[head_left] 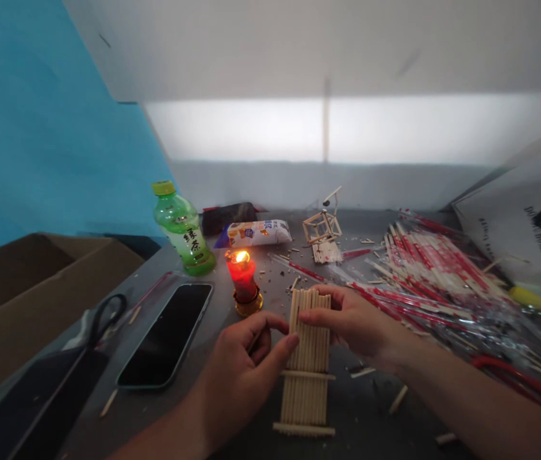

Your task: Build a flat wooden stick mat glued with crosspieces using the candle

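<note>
Flat panel of pale wooden sticks (304, 399): lay nearest, over the grey worktop (217, 313), gripped from both sides, likely for steadiness.
Left hand (244, 370): fingers and thumb pinched its left edge.
Right hand (354, 319): thumb on top, fingers bent around its right edge.
Lit red candle (243, 276): stood beyond the left hand, within easy reach.

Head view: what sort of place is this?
Probably a desk in a home or dorm, used for craft work: a flat panel of pale wooden sticks is in hand, near a lit red wax candle and a black-screened smartphone.
</note>
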The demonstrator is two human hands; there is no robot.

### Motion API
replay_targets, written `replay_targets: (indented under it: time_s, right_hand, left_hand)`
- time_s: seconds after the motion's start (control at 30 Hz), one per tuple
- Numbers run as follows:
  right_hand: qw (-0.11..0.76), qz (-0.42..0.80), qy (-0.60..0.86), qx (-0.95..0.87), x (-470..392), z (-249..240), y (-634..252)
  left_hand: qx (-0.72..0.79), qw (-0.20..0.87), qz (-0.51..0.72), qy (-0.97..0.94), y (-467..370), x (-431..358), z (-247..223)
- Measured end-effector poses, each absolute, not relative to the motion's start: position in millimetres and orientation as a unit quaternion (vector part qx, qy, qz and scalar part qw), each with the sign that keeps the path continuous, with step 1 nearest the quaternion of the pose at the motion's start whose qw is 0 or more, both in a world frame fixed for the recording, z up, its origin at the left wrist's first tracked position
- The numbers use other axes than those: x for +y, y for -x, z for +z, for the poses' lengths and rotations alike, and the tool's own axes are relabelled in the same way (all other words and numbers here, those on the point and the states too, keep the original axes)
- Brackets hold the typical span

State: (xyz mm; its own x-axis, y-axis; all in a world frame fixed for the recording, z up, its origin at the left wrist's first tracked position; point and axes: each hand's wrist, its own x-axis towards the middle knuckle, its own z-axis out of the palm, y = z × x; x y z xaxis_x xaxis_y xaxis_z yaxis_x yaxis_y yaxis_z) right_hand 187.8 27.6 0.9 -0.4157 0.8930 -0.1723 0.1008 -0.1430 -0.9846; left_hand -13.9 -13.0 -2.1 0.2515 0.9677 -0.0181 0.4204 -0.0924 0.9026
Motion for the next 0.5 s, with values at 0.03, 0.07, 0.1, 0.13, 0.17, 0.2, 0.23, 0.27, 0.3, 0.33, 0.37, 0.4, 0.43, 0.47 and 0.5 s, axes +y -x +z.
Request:
replay_targets:
  time_s: [0.03,0.07,0.1,0.13,0.17,0.2,0.23,0.27,0.3,0.33,0.37,0.4,0.43,0.47,0.5]
  right_hand:
    - [0.325,0.631,0.434,-0.554,27,2,-187]
    - [0.330,0.646,0.433,-0.535,27,2,-186]
    - [0.335,0.661,0.430,-0.516,26,3,-186]
    - [0.338,0.673,0.427,-0.500,26,5,-185]
    - [0.341,0.685,0.423,-0.486,26,7,-185]
    - [0.343,0.696,0.418,-0.472,25,8,-185]
    - [0.344,0.706,0.414,-0.460,25,10,-185]
    - [0.345,0.714,0.411,-0.450,26,12,-185]
    - [0.348,0.719,0.409,-0.441,26,14,-186]
    - [0.352,0.721,0.408,-0.434,27,15,-186]
    - [0.361,0.719,0.409,-0.430,28,16,-187]
    - [0.374,0.714,0.411,-0.426,30,16,-188]
    - [0.390,0.705,0.414,-0.425,32,16,-189]
    - [0.406,0.693,0.416,-0.425,34,15,-190]
    - [0.423,0.681,0.419,-0.428,37,13,-191]
  left_hand:
    - [0.519,0.427,0.311,-0.672,13,-13,-2]
    - [0.514,0.431,0.304,-0.676,12,-13,-2]
    - [0.511,0.435,0.302,-0.677,12,-13,-1]
    - [0.508,0.438,0.301,-0.677,11,-13,-1]
    - [0.507,0.440,0.300,-0.678,11,-13,0]
    - [0.505,0.441,0.299,-0.679,11,-13,0]
    - [0.504,0.441,0.299,-0.680,11,-13,0]
    - [0.504,0.440,0.298,-0.681,11,-13,0]
    - [0.503,0.439,0.296,-0.683,11,-14,0]
    - [0.502,0.440,0.293,-0.684,11,-14,0]
    - [0.503,0.441,0.291,-0.684,11,-15,0]
    - [0.505,0.441,0.288,-0.684,11,-15,-1]
    - [0.508,0.440,0.286,-0.684,11,-15,-1]
    - [0.511,0.438,0.284,-0.683,11,-15,-1]
    - [0.513,0.435,0.283,-0.684,10,-14,-2]
